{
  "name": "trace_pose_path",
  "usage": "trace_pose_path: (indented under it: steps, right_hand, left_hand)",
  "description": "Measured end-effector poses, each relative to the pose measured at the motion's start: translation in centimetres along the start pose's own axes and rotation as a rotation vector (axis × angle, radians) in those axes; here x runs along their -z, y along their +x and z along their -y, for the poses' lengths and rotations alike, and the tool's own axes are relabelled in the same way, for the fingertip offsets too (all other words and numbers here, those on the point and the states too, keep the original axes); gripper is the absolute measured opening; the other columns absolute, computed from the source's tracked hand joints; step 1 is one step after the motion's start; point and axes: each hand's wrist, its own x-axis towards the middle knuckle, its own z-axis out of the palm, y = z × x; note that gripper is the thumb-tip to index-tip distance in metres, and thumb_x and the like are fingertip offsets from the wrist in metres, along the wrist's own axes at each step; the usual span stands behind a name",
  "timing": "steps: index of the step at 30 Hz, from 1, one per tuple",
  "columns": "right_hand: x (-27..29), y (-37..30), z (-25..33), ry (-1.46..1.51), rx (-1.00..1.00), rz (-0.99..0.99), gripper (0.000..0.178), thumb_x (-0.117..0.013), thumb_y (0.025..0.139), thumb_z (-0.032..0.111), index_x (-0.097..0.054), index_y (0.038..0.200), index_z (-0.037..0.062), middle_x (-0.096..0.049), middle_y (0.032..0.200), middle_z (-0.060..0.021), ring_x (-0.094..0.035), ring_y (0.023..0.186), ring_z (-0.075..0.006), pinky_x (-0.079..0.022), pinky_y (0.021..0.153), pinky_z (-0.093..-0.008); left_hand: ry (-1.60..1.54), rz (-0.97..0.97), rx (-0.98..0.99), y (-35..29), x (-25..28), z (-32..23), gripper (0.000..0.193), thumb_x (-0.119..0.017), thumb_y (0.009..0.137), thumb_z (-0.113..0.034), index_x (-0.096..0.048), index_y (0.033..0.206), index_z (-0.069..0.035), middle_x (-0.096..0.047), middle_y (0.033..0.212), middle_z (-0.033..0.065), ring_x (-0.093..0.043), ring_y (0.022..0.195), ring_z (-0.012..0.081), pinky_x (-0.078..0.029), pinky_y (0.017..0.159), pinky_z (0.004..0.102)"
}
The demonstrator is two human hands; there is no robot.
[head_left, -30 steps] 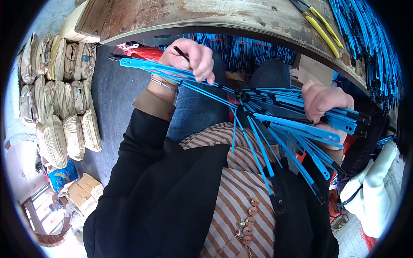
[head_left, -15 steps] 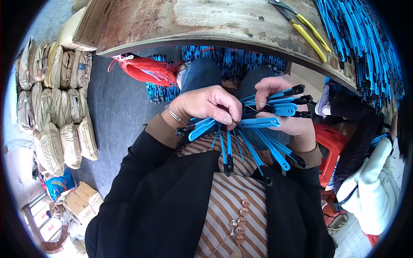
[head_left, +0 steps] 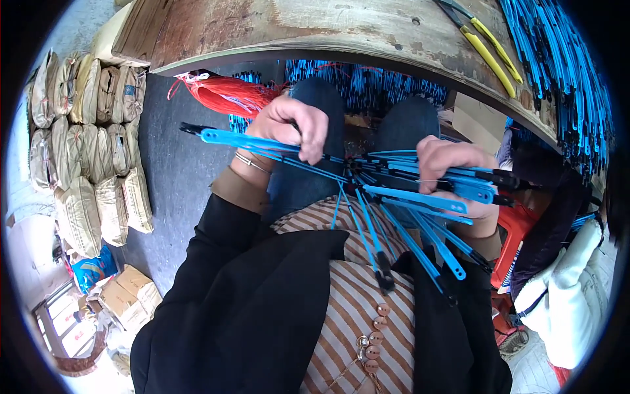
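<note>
Above my lap, a cluster of long blue strips (head_left: 374, 226) with black ends fans out from a dark centre (head_left: 353, 169). My left hand (head_left: 293, 128) is closed, its fingers curled around a few blue strips (head_left: 230, 139) that point out to the left. Several more strips (head_left: 474, 192) are gripped in my right hand (head_left: 454, 161), their black tips sticking out on its right side. A thin pale thread or wire shows by the right fingers. The remaining strips hang loosely toward my striped shirt.
A wooden table (head_left: 315, 26) crosses the far side, holding yellow-handled pliers (head_left: 492, 60) and a large pile of blue strips (head_left: 571, 79). Red strands (head_left: 223, 97) hang under its edge. Stacked sacks (head_left: 85, 151) stand left; a person in white (head_left: 567, 289) sits at the right.
My hands have moved apart. The left went left and up, its strips now reaching farther out; the right shifted right and down with its bunch. The dark centre of the cluster is now exposed.
</note>
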Motion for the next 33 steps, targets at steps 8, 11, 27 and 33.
trace_pose_path:
  steps: [8,11,27,33]
  right_hand:
    - [3.2,1.0,2.8,0.052,0.205,-0.152,0.037,-0.075,0.069,0.019,-0.056,0.095,0.0024,-0.058,0.063,-0.0023,-0.050,0.054,-0.0127,-0.032,0.060,-0.0317]
    - [3.6,1.1,2.1,0.049,0.191,-0.289,0.035,-0.076,0.069,0.024,-0.055,0.091,0.0058,-0.055,0.060,0.0011,-0.045,0.052,-0.0096,-0.027,0.057,-0.0285]
    - [-4.2,1.9,0.2,-0.037,-0.520,-0.386,0.036,-0.070,0.072,0.006,-0.055,0.104,0.0012,-0.060,0.081,-0.0018,-0.057,0.073,-0.0072,-0.046,0.066,-0.0206]
    - [-4.8,2.3,0.0,-0.080,-0.510,-0.491,0.040,-0.072,0.069,0.011,-0.052,0.102,0.0009,-0.058,0.079,-0.0031,-0.055,0.071,-0.0084,-0.046,0.064,-0.0207]
  left_hand:
    - [-0.267,0.034,-0.366,-1.0,2.5,-3.4,0.013,-0.058,0.083,-0.012,-0.055,0.083,0.001,-0.046,0.070,0.0067,-0.049,0.057,0.0174,-0.050,0.060,0.0359]
    - [-0.292,-0.037,-0.403,-0.4,2.1,-3.7,0.014,-0.058,0.083,-0.013,-0.054,0.084,0.000,-0.045,0.070,0.0063,-0.047,0.056,0.0176,-0.050,0.061,0.0365]
    - [0.222,-0.478,0.234,1.7,-5.3,1.7,0.013,-0.063,0.083,-0.009,-0.063,0.090,0.001,-0.063,0.077,0.0040,-0.059,0.067,0.0102,-0.049,0.063,0.0238]
    - [0.303,-0.475,0.223,1.6,-5.2,1.7,0.014,-0.063,0.084,-0.011,-0.063,0.090,0.001,-0.062,0.077,0.0031,-0.058,0.066,0.0097,-0.049,0.062,0.0235]
